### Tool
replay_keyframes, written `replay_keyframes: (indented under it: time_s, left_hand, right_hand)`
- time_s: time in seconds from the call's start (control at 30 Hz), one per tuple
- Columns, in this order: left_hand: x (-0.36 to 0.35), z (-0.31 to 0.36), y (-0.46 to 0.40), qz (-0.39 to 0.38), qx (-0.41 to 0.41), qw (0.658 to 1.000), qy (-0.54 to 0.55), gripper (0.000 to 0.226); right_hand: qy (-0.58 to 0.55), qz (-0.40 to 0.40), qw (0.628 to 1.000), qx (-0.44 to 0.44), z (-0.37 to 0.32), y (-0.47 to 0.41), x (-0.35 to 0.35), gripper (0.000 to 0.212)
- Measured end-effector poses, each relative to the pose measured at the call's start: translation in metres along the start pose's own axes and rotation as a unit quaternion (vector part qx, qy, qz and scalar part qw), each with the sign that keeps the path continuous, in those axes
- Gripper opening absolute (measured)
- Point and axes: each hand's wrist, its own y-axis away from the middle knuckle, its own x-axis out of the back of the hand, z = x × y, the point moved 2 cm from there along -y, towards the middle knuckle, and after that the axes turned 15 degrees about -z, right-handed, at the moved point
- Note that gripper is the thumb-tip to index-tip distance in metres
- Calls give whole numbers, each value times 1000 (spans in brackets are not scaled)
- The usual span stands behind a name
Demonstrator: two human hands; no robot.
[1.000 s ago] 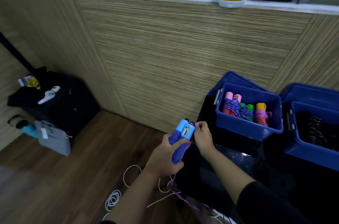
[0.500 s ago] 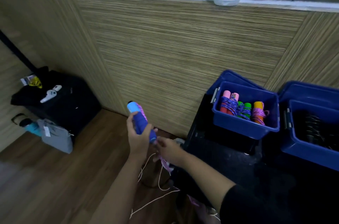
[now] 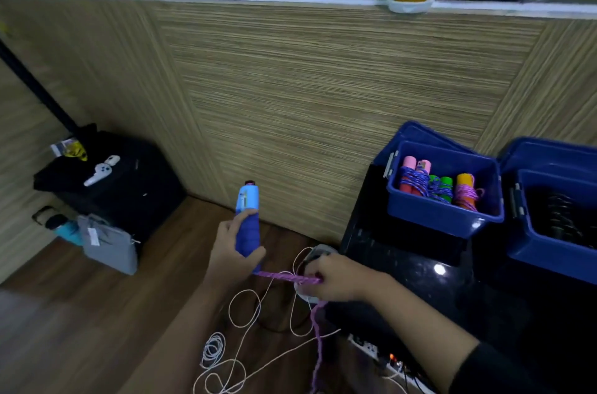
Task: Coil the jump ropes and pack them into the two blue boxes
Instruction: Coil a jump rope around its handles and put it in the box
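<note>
My left hand (image 3: 231,256) grips the blue jump-rope handles (image 3: 247,219), held upright over the wooden floor. A purple rope (image 3: 287,277) runs taut from the bottom of the handles to my right hand (image 3: 336,279), which pinches it, then hangs down to the floor. On the black table, the left blue box (image 3: 442,216) holds several coiled ropes with pink, green and orange handles. The right blue box (image 3: 549,251) holds dark ropes.
A thin white cord (image 3: 232,358) loops over the floor below my hands. A power strip (image 3: 378,353) lies by the black table (image 3: 403,267). A black suitcase (image 3: 119,190), a grey bag (image 3: 108,243) and a bottle (image 3: 64,227) stand at the left wall.
My left hand has carried the handles away from the boxes and then turned them upright. My right hand has slid along the purple rope and pulled it out to the right.
</note>
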Motion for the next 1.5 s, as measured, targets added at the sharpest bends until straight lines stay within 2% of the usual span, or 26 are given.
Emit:
replay_keyframes:
  time_s: [0.1,0.2,0.27,0.37,0.43,0.47,0.63,0.7,0.83,0.97,1.13,1.27,1.37,1.43,1.5]
  left_hand:
    - [-2,18,-17,21,-43,999,14,74]
    - [-4,25,-33,40,-52,997,48,77]
    - [-10,27,-39,18,-57,997,46,74]
    - [-24,30,-40,-31,-66,997,-7,71]
    - [-33,30,-38,-70,-66,995,-26,73]
    - [-37,30,-36,-92,-68,993,-33,74]
    - [-79,35,-30,-257,-103,956,-92,75]
    - [-101,47,-30,-284,-126,944,-113,72]
    - [-139,86,-36,-333,-187,915,-133,70]
    - [-171,125,-42,-351,-220,899,-145,69]
    - [-191,156,-48,-316,-230,919,-47,67]
    - [-196,155,-54,-301,-249,920,-31,69]
    - [-195,149,-58,-290,-217,928,-83,70]
    - [-196,142,-58,-312,-207,916,-148,71]
    - [-198,137,-54,-343,-204,898,-186,71]
  right_hand:
    - [-58,0,998,-26,14,27,-5,36]
    - [-219,-21,974,-46,17,46,-24,34]
    - [-310,-6,950,-35,13,43,-41,29]
    - [-322,-3,945,-60,11,36,-59,29]
    - [-311,-10,946,-89,18,40,-67,31]
    - [-283,13,953,-106,24,46,-66,31]
    - [-211,218,943,-137,58,101,-36,24]
    - [-149,220,954,-139,65,124,-21,18]
    - [-19,223,964,-143,79,169,9,23]
    - [34,242,957,-153,92,203,23,19]
    - [56,165,939,-296,117,229,11,20]
    - [57,197,910,-360,139,246,3,26]
    - [26,179,942,-283,139,245,-2,19]
    - [-17,205,959,-197,131,244,3,17]
    - [-35,248,958,-142,125,242,15,18]
